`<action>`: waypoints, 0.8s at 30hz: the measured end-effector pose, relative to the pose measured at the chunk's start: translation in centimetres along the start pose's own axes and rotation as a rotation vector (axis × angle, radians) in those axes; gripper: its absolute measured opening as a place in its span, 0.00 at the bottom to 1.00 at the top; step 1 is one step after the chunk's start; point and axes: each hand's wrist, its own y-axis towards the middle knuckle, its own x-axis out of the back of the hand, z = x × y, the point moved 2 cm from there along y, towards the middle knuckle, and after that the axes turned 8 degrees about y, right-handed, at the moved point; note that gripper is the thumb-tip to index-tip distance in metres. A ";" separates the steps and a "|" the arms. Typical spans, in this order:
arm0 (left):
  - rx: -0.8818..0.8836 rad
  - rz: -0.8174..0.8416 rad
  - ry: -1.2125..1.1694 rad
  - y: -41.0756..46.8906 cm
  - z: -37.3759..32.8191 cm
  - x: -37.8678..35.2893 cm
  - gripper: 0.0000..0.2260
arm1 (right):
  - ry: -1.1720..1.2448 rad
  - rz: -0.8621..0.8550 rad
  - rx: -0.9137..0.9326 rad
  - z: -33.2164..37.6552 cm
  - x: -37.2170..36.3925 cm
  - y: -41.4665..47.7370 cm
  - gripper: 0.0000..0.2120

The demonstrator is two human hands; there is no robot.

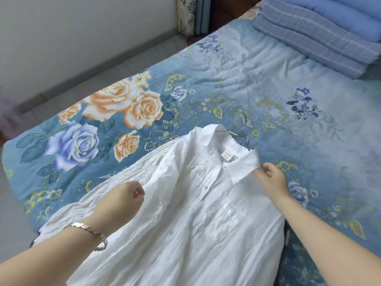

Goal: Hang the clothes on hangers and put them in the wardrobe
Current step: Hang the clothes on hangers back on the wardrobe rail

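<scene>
One white shirt point(185, 203), one wire hanger point(240, 129), two hands pinching fabric, left point(121, 201), right point(272, 178)

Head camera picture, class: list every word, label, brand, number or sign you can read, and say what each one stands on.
Neck label inside the collar of the white shirt: printed lines are there, but too small and blurred to read.
Nothing else in the picture bears any text: none on the floral bedspread, the folded quilts or the bracelet.

A bed point(268, 79) in floral blue cover, folded quilts point(321, 32) at its head, beside a pale wall point(82, 27).
</scene>
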 end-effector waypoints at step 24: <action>0.031 -0.511 -0.171 -42.7 18.2 17.9 0.09 | -0.239 0.503 0.797 31.5 0.0 -51.2 0.15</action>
